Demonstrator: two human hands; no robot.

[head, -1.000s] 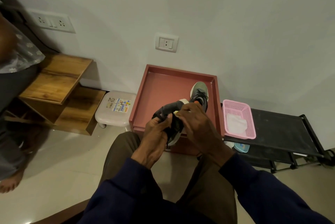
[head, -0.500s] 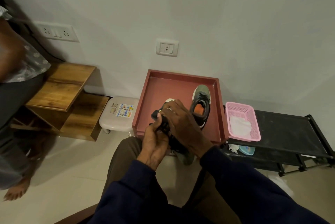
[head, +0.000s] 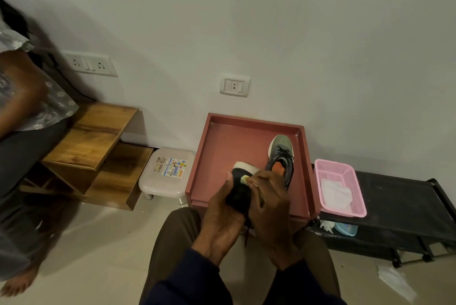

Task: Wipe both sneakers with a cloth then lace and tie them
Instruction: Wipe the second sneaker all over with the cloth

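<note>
Both hands hold a dark sneaker [head: 240,196] above the near edge of the red rimmed surface [head: 229,147]
The left hand [head: 222,208] has its grip wrapped round the dark sneaker from the left, and the right hand [head: 269,196] curls its grip over the top. The second sneaker [head: 281,159] lies at the right of the surface, toe toward the wall, near a pink basket [head: 330,163] holding a white cloth [head: 335,193]

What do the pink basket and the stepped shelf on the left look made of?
Pink basket: looks like moulded plastic, matte, walls perforated in a fine grid. Stepped shelf: wood or wood-look laminate, going by the brown grain streaks and slight sheen.
</note>
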